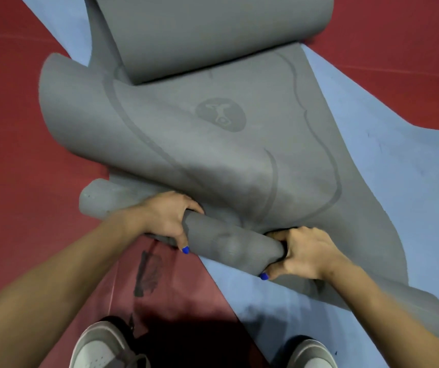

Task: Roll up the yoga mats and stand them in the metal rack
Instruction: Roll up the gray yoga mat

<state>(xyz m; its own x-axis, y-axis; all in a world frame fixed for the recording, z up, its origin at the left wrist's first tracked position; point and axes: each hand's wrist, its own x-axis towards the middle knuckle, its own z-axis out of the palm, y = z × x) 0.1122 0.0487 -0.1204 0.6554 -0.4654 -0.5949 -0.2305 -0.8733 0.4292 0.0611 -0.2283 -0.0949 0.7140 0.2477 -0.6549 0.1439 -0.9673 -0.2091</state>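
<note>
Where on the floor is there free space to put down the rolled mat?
Bare red floor lies left of the grey mat, and bare blue floor right of it. The middle is crowded: both hands, left and right, grip the roll above the shoes.

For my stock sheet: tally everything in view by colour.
Grey: 3 (yoga mat, left shoe, right shoe)
Red: 1 (floor)
Blue: 1 (floor strip)
Total: 5
</note>
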